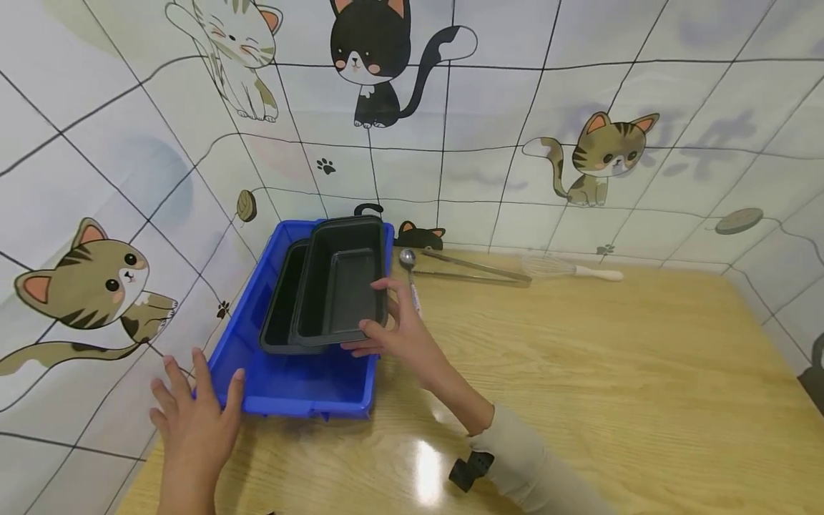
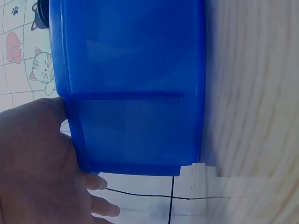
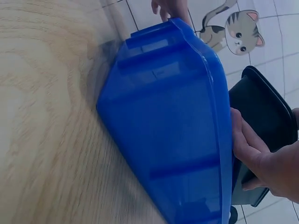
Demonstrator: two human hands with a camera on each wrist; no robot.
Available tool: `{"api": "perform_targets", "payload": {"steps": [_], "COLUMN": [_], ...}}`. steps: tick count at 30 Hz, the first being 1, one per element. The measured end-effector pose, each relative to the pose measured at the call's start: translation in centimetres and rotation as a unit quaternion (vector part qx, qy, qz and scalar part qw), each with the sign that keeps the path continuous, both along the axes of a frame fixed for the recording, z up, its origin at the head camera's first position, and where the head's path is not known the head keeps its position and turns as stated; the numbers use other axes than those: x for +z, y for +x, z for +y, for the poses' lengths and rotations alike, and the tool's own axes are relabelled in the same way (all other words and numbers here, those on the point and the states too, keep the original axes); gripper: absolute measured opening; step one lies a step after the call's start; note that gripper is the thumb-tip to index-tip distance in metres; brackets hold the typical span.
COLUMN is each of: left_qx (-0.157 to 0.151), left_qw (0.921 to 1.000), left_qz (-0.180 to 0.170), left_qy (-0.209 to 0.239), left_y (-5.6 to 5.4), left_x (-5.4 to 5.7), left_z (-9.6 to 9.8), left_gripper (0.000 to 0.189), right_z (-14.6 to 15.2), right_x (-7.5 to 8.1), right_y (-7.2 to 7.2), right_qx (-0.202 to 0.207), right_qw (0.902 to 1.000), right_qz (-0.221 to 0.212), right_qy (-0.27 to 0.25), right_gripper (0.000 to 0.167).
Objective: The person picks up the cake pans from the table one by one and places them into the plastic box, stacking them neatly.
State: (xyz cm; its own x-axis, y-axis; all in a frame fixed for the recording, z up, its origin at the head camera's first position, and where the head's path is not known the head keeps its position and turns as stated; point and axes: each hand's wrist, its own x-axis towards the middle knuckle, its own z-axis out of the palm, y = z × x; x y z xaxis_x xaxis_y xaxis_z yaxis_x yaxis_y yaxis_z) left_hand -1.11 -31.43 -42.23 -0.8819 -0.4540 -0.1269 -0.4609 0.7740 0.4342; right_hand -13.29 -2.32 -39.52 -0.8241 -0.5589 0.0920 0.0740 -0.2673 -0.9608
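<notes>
A blue plastic bin (image 1: 309, 383) sits at the left of the table, against the wall. Two dark loaf pans overlap in it. My right hand (image 1: 402, 332) pinches the upper loaf pan (image 1: 350, 282) at its near right corner, thumb over the rim; this pan is tilted. Beneath it, partly covered, is the other loaf pan (image 1: 273, 322). The right wrist view has the right hand's fingers (image 3: 245, 140) against the pan's outer side, beside the bin's rim. My left hand (image 1: 199, 422), fingers spread, is at the bin's near left corner; in the left wrist view it touches the rim.
Right of the bin lie a metal spoon (image 1: 408, 259), metal tongs (image 1: 476, 275) and a whisk (image 1: 566, 268) with a pale handle, along the back of the wooden table (image 1: 579, 386). Cat-patterned walls (image 1: 489, 107) rise behind and to the left.
</notes>
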Motion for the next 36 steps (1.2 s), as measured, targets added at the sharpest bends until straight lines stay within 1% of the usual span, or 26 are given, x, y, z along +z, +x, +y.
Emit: {"api": "perform_targets", "payload": {"steps": [3, 7, 12, 16, 18, 22, 25, 30, 33, 36], "left_qx": [0.0, 0.004, 0.003, 0.001, -0.003, -0.022, -0.031, -0.019, -0.019, -0.024], "left_qw": [1.0, 1.0, 1.0, 1.0, 1.0, 0.9996, 0.9992, 0.9993, 0.9992, 0.999], "left_qz": [0.002, 0.0, -0.003, -0.009, -0.004, 0.007, 0.004, -0.015, -0.02, -0.022], "left_qy": [-0.002, -0.003, -0.006, 0.0, 0.003, 0.013, 0.024, 0.029, 0.029, 0.03], "left_y": [0.0, 0.0, 0.2, 0.1, -0.1, -1.1, -1.6, -1.4, -1.6, -1.9], "left_x": [0.0, 0.0, 0.0, 0.1, 0.1, 0.3, 0.2, -0.1, 0.0, 0.0], "left_z": [0.1, 0.1, 0.1, 0.3, 0.5, 0.9, 1.0, 0.7, 0.7, 0.6], "left_gripper": [0.091, 0.092, 0.092, 0.092, 0.091, 0.09, 0.09, 0.092, 0.092, 0.092], "right_z": [-1.6, -3.6, -5.6, -6.3, -6.5, -6.3, -6.1, -6.5, -6.7, -6.9], "right_x": [-0.1, -0.2, -0.5, -0.8, -0.8, -0.3, -0.2, -0.4, -0.5, -0.6], "right_y": [-0.4, -0.9, -1.2, -1.4, -1.6, -2.1, -2.6, -2.7, -2.5, -2.2], "right_qx": [0.005, 0.009, 0.012, 0.007, -0.003, -0.028, -0.037, -0.04, -0.047, -0.06], "right_qw": [1.0, 0.9999, 0.9981, 0.9942, 0.9923, 0.9865, 0.9792, 0.9616, 0.9444, 0.9263], "right_qz": [0.0, -0.002, 0.002, 0.011, 0.015, 0.033, 0.055, 0.094, 0.138, 0.19], "right_qy": [0.0, 0.012, 0.061, 0.107, 0.123, 0.158, 0.192, 0.255, 0.295, 0.32], "right_gripper": [0.06, 0.06, 0.059, 0.058, 0.056, 0.057, 0.059, 0.061, 0.065, 0.068]}}
